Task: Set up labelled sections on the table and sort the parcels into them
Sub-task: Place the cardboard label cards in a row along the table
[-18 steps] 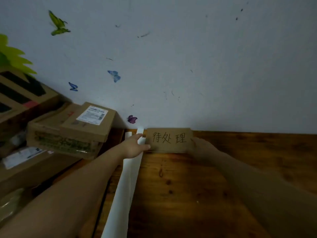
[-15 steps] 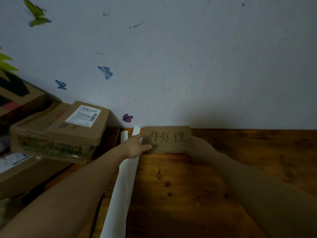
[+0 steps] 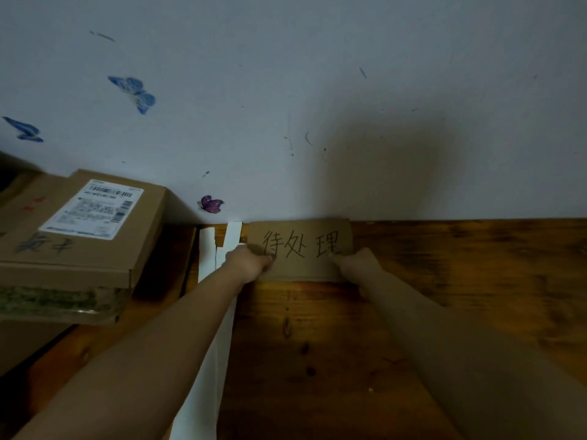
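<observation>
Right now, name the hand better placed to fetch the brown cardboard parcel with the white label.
Left hand: it holds the brown cardboard sign at the left, nearest the brown cardboard parcel; the right hand is farther.

The card (image 3: pixel 305 249) sits at the table's (image 3: pixel 444 296) back, against the wall (image 3: pixel 317 122), my left hand (image 3: pixel 251 265) and right hand (image 3: pixel 355 265) holding its lower corners. A strip (image 3: pixel 206 392) lies just left, boxes (image 3: pixel 95 249) beyond.
</observation>
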The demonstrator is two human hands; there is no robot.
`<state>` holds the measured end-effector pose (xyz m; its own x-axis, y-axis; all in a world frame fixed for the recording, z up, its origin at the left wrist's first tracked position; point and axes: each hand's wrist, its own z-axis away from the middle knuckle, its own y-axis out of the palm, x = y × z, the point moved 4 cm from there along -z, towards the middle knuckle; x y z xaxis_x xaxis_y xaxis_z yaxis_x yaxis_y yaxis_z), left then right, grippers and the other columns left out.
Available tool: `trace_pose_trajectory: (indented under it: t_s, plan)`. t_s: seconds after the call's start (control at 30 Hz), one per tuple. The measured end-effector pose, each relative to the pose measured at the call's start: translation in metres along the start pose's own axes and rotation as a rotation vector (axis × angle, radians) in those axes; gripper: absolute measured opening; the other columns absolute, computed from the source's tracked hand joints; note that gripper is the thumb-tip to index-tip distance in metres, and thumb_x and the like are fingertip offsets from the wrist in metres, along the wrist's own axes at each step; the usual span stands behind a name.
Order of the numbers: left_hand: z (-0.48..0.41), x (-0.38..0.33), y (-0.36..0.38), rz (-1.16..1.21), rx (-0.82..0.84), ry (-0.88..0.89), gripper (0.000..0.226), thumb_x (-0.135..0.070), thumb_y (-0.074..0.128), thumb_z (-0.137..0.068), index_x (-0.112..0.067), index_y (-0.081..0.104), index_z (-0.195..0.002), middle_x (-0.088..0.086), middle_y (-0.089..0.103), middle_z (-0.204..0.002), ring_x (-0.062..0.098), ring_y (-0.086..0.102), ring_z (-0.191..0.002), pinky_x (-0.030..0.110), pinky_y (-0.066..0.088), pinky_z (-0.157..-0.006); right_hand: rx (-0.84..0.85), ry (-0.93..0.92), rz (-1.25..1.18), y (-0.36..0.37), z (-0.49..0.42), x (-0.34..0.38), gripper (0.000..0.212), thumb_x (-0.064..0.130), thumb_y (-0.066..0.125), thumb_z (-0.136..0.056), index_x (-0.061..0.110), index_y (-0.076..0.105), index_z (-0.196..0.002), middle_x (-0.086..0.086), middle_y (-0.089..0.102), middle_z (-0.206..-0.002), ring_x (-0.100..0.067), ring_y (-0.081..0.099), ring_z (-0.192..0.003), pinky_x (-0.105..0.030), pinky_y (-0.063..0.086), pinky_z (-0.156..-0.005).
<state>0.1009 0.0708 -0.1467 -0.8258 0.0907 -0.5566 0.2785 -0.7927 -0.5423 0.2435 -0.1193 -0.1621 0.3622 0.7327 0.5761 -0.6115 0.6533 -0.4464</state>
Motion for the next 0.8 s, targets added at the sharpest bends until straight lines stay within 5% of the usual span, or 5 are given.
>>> trace_pose_trajectory:
  t_s: [0.2, 0.37, 0.53, 0.8]
  plan:
    - [0.018, -0.008, -0.001, 0.264, 0.031, -0.028, 0.026, -0.020, 0.055, -0.094, -0.009, 0.055, -0.118, 0.007, 0.061, -0.111, 0.020, 0.057, -0.090, 0.032, 0.046, -0.079, 0.015, -0.041, -0.193, -0.010, 0.006, -0.004, 0.051, 0.018, 0.068, -0.087, 0.003, 0.045, -0.130, -0.016, 0.053, -0.130, -0.033, 0.053, -0.114, -0.040, 0.047, -0.089]
    - [0.053, -0.003, -0.029, 0.616, 0.054, -0.024, 0.023, -0.019, 0.043, -0.099, -0.019, 0.044, -0.122, 0.009, 0.058, -0.115, 0.027, 0.059, -0.097, 0.045, 0.055, -0.079, 0.055, -0.174, -0.192, -0.021, 0.033, 0.010, 0.034, 0.016, 0.066, -0.088, 0.008, 0.058, -0.120, -0.009, 0.060, -0.117, -0.028, 0.057, -0.105, -0.042, 0.050, -0.090]
    - [0.090, 0.014, -0.054, 0.724, 0.005, 0.048, 0.024, -0.023, 0.040, -0.100, -0.016, 0.047, -0.123, 0.009, 0.060, -0.114, 0.027, 0.060, -0.101, 0.045, 0.057, -0.076, 0.124, -0.203, -0.278, -0.019, 0.066, 0.026, 0.036, 0.008, 0.059, -0.092, 0.006, 0.054, -0.128, -0.012, 0.057, -0.125, -0.034, 0.054, -0.114, -0.052, 0.047, -0.095]
    - [0.112, 0.017, -0.076, 0.656, -0.148, 0.118, 0.019, -0.019, 0.039, -0.100, -0.022, 0.046, -0.118, 0.003, 0.057, -0.108, 0.020, 0.056, -0.093, 0.035, 0.050, -0.061, 0.041, -0.313, -0.354, -0.023, 0.096, 0.030, 0.049, -0.001, 0.047, -0.095, 0.010, 0.037, -0.142, -0.013, 0.047, -0.139, -0.034, 0.045, -0.125, -0.045, 0.043, -0.101]
